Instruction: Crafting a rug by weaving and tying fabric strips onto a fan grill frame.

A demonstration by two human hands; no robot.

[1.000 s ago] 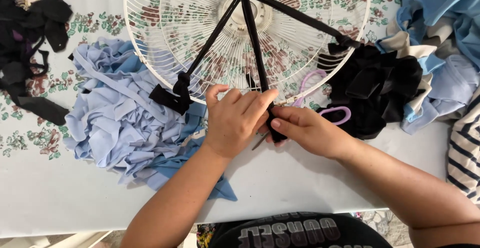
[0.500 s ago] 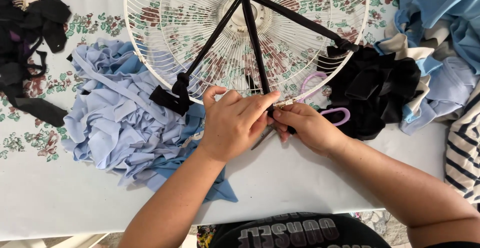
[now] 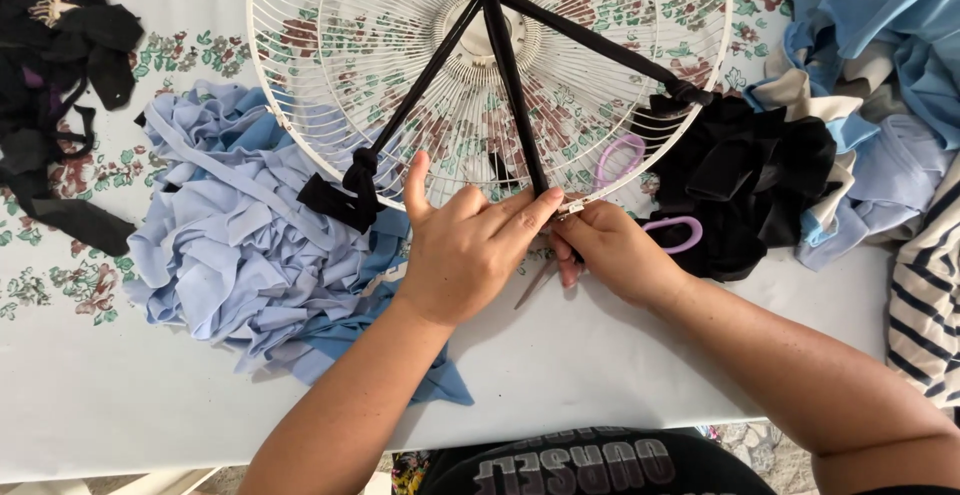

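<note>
One round white wire fan guard [image 3: 330,75] lies flat on the counter [image 3: 130,405], which wears a white cloth with a floral print. Three black fabric strips [image 3: 500,65] stretch across the guard and cross near its hub. Two hands work at the near rim. The left hand [image 3: 465,250] lies palm down, fingers [image 3: 530,210] pressing one strip's end against the rim. The right hand [image 3: 610,250] has its fingers curled and pinched on that same end where it meets the wire. One pair of purple-handled scissors [image 3: 675,230] lies partly under the right hand. One heap of pale blue cloth strips [image 3: 230,245] lies to the left, one pile of black cloth [image 3: 750,180] to the right. Since half a second ago the hands have barely shifted; the right fingers sit slightly tighter at the rim
</note>
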